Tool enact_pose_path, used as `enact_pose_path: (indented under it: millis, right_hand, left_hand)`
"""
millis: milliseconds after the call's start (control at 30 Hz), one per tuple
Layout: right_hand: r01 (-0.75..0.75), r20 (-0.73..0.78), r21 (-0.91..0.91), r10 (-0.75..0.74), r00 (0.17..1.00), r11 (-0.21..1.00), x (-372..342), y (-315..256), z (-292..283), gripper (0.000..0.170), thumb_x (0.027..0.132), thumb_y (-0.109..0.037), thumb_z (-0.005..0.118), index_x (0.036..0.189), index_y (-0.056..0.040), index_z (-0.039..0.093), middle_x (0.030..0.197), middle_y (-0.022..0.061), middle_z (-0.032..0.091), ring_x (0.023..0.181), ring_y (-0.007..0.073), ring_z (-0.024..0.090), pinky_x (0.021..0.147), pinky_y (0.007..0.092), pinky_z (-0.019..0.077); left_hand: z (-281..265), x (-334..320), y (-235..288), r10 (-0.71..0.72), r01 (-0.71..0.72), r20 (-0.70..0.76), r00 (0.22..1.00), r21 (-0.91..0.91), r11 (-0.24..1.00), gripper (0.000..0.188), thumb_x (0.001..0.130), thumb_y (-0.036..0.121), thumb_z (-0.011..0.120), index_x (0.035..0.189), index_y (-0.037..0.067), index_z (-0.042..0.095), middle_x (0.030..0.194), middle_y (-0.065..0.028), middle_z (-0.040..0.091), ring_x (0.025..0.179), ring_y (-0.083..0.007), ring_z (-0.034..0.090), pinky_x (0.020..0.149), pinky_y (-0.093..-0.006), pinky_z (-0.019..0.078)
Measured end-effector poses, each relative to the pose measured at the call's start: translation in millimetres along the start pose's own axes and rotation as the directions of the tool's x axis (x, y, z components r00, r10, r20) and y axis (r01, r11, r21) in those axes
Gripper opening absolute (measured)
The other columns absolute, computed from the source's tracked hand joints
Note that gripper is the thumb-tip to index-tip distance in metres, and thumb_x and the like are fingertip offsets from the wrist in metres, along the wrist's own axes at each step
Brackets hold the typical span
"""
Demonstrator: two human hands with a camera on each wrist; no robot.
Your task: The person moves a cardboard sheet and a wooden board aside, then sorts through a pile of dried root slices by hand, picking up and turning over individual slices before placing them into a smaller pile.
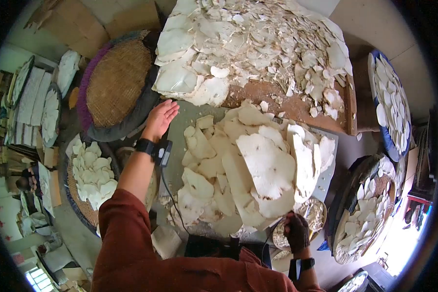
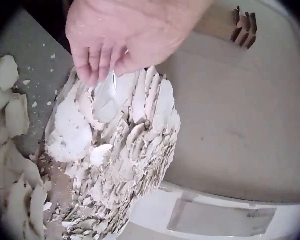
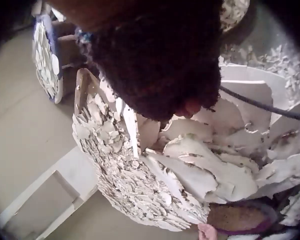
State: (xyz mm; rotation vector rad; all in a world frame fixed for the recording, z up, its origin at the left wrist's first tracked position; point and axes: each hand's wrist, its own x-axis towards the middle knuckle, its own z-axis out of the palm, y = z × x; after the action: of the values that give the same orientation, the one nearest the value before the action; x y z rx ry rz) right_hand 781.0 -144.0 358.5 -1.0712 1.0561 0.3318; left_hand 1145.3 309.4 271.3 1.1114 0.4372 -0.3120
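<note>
My bare left hand [image 1: 161, 119] reaches out with its fingers extended, at the left corner of a mound of broken white flakes [image 1: 272, 44]. In the left wrist view those fingers [image 2: 92, 67] overlap large pale flakes [image 2: 110, 100]. My right hand [image 1: 297, 231], in a dark glove, is low at the right beside a stack of big, thin white slabs [image 1: 267, 165]. Bare fingertips [image 3: 190, 107] show beyond the knitted glove [image 3: 150, 60] in the right wrist view. I cannot tell whether this hand holds anything.
A brown wooden board [image 1: 272, 100] lies under the flake mound. Round trays with white pieces stand at the left [image 1: 78, 204] and right [image 1: 343, 228]. A woven round tray [image 1: 119, 82] is far left. A bowl of scraps [image 1: 319, 214] is near my right hand. Cables hang from both wrists.
</note>
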Motion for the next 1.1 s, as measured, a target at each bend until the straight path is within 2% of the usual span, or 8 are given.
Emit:
enact_pose_path:
  millis: [100, 233, 300, 333, 667, 800, 933, 1100]
  right_hand:
    - [0.013, -0.045, -0.032, -0.015, 0.999, 0.999, 0, 8, -8, 0.017, 0.091, -0.023, 0.059, 0.093, -0.0058, 0.062, 0.071, -0.0015, 0.056, 0.052, 0.0084, 0.049, 0.045, 0.0206, 0.0394]
    - [-0.047, -0.218, 0.017, 0.05, 0.975, 0.999, -10, 1, -1, 0.017, 0.092, -0.021, 0.057, 0.09, -0.0045, 0.062, 0.067, 0.0004, 0.056, 0.048, 0.0084, 0.049, 0.042, 0.0213, 0.0392]
    - [-0.042, -0.199, -0.022, 0.037, 0.979, 0.999, -7, 4, -5, 0.018, 0.092, -0.021, 0.057, 0.089, -0.004, 0.061, 0.067, 0.001, 0.056, 0.049, 0.0089, 0.049, 0.043, 0.0211, 0.0395]
    - [-0.044, -0.189, -0.041, 0.036, 0.981, 0.998, -7, 7, -8, 0.018, 0.092, -0.021, 0.056, 0.089, -0.0037, 0.061, 0.067, 0.0013, 0.056, 0.049, 0.0092, 0.049, 0.043, 0.0211, 0.0397]
    - [-0.053, -0.112, -0.081, 0.044, 0.993, 0.995, 0, 2, -5, 0.016, 0.092, -0.017, 0.057, 0.094, -0.0019, 0.062, 0.072, 0.0019, 0.059, 0.056, 0.009, 0.054, 0.048, 0.0193, 0.043]
    - [0.088, -0.08, -0.367, -0.126, 0.989, 0.926, -2, 26, -35, 0.018, 0.093, -0.019, 0.056, 0.094, -0.0027, 0.062, 0.073, 0.0022, 0.059, 0.056, 0.0087, 0.054, 0.048, 0.0196, 0.0428]
    - [0.27, 0.022, -0.628, -0.33, 0.944, 0.73, -11, 24, -24, 0.018, 0.092, -0.021, 0.056, 0.093, -0.0036, 0.063, 0.073, 0.0018, 0.06, 0.055, 0.0085, 0.054, 0.048, 0.0201, 0.0427]
    - [0.025, -0.153, -0.258, -0.066, 0.986, 0.966, -10, 10, -16, 0.02, 0.092, -0.023, 0.057, 0.094, -0.0037, 0.064, 0.071, 0.0011, 0.06, 0.053, 0.0083, 0.052, 0.046, 0.0218, 0.0425]
  left_hand:
    - [-22, 68, -19, 0.031, -0.04, -0.07, 0.997, -0.124, 0.992, 0.015, 0.09, 0.009, 0.058, 0.1, -0.002, 0.057, 0.095, -0.0096, 0.061, 0.093, -0.0204, 0.058, 0.093, -0.032, 0.0474]
    - [-58, 114, -31, 0.319, -0.319, 0.091, 0.943, 0.516, 0.795, 0.025, 0.088, 0.013, 0.062, 0.107, -0.002, 0.055, 0.102, -0.0107, 0.057, 0.098, -0.0202, 0.056, 0.096, -0.0334, 0.0458]
    - [-42, 108, -16, 0.074, -0.073, -0.183, 0.98, 0.011, 0.997, 0.031, 0.086, 0.016, 0.065, 0.11, 0.0, 0.054, 0.107, -0.0111, 0.055, 0.101, -0.0207, 0.054, 0.097, -0.0344, 0.0453]
    - [-38, 107, -13, -0.1, 0.027, -0.259, 0.961, -0.271, 0.962, 0.033, 0.086, 0.017, 0.067, 0.112, 0.001, 0.054, 0.109, -0.0112, 0.054, 0.103, -0.0209, 0.053, 0.098, -0.0349, 0.045]
    - [3, 108, -9, 0.063, -0.138, -0.195, 0.979, -0.4, 0.906, 0.053, 0.087, 0.027, 0.067, 0.131, 0.006, 0.047, 0.133, -0.0081, 0.046, 0.12, -0.0234, 0.045, 0.106, -0.0399, 0.0354]
    - [-22, 149, -45, 0.229, -0.245, -0.192, 0.954, -0.063, 0.967, 0.052, 0.083, 0.027, 0.071, 0.128, 0.009, 0.051, 0.129, -0.007, 0.051, 0.116, -0.0237, 0.048, 0.101, -0.0436, 0.0363]
    - [-13, 121, -34, -0.074, -0.003, -0.254, 0.964, -0.292, 0.956, 0.04, 0.083, 0.023, 0.071, 0.119, 0.011, 0.057, 0.115, -0.004, 0.058, 0.105, -0.0201, 0.053, 0.09, -0.0399, 0.0415]
    - [19, -19, -42, -0.004, -0.019, -0.07, 0.998, -0.324, 0.946, 0.044, 0.086, 0.017, 0.067, 0.127, 0.008, 0.051, 0.121, -0.0055, 0.056, 0.112, -0.0216, 0.054, 0.096, -0.0408, 0.0411]
